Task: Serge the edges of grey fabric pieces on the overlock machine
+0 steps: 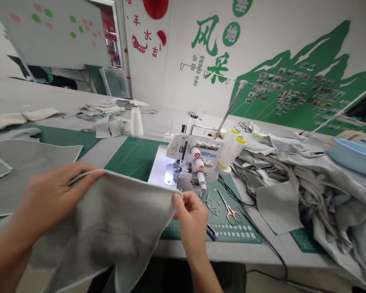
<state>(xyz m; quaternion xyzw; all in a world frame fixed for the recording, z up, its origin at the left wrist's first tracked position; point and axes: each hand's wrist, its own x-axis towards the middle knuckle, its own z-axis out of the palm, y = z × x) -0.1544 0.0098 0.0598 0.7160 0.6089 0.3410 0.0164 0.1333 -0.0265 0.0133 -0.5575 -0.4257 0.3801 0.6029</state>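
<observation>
A piece of grey fabric [122, 211] with a pale stitched edge hangs between my two hands, in front of the table edge. My left hand [53, 195], slightly blurred, pinches its upper edge at the left. At the right corner my right hand [190, 213] holds it between thumb and fingers. The edge is stretched nearly straight between them, and the lower part droops in folds. Just beyond the cloth stands a white overlock sewing machine [195, 158] with its lamp lit; the cloth covers part of its front.
Copper-handled scissors [232, 213], thread scraps and a purple-handled tool [212, 232] lie on a green cutting mat [247, 228]. A large heap of grey fabric [317, 195] and a blue basin [354, 156] are at right. Fabric panels [39, 162] and a white thread cone [136, 122] are left.
</observation>
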